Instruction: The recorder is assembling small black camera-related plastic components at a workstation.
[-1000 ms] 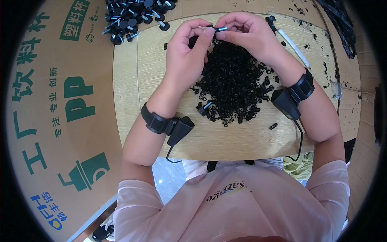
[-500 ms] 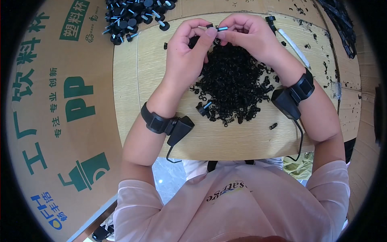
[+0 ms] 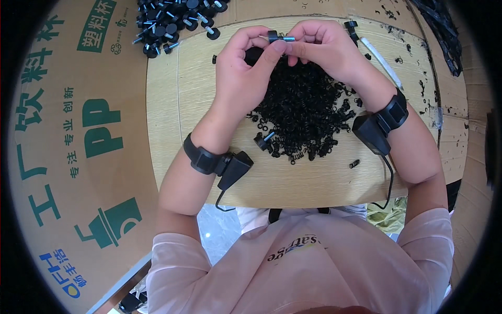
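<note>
Black-headed bolt (image 3: 284,38) is at the far edge of the spring pile (image 3: 303,104), pinched in your left hand (image 3: 241,68); your right hand (image 3: 327,49), nearly closed, meets its shank, grip unclear.

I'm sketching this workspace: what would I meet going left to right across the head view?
Green-printed cardboard, heap of black-headed bolts, left hand, right hand, slim white stick, crumpled black plastic.
</note>
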Demonstrator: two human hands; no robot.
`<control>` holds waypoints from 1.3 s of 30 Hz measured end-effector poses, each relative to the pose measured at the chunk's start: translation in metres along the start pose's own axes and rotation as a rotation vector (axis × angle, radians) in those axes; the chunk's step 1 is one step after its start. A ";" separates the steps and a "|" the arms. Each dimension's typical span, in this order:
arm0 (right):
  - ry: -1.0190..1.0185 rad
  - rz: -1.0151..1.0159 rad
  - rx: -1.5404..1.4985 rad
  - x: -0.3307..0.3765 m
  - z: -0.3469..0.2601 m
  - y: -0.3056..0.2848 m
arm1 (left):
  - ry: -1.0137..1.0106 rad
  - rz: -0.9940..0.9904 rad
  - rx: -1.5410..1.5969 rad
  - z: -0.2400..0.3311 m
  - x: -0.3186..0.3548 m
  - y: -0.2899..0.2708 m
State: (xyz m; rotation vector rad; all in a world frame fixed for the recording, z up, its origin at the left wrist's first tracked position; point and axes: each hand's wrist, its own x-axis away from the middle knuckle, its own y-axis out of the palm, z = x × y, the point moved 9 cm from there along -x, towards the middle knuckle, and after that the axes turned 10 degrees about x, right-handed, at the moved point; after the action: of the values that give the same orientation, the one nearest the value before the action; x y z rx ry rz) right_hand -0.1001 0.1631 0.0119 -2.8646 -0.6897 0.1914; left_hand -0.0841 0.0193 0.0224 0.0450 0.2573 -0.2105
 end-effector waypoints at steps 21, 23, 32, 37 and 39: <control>-0.036 -0.064 0.390 0.020 -0.072 -0.061 | 0.085 -0.111 0.018 0.007 0.004 0.011; -0.110 -0.055 0.569 0.029 -0.100 -0.065 | 0.055 -0.105 0.126 0.006 0.003 0.011; -0.009 0.210 1.066 0.101 -0.164 -0.188 | -0.059 0.040 0.230 -0.001 -0.005 -0.014; 0.051 0.563 0.998 0.200 -0.167 -0.333 | -0.067 0.238 0.445 -0.009 -0.019 -0.057; 0.070 0.660 0.967 0.215 -0.155 -0.337 | -0.059 0.214 0.499 -0.007 -0.019 -0.049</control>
State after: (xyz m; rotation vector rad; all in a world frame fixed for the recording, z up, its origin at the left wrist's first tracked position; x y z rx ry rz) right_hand -0.0318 0.5333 0.2167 -2.0158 0.3364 0.3790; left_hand -0.1141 -0.0241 0.0196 0.5573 0.1351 -0.0587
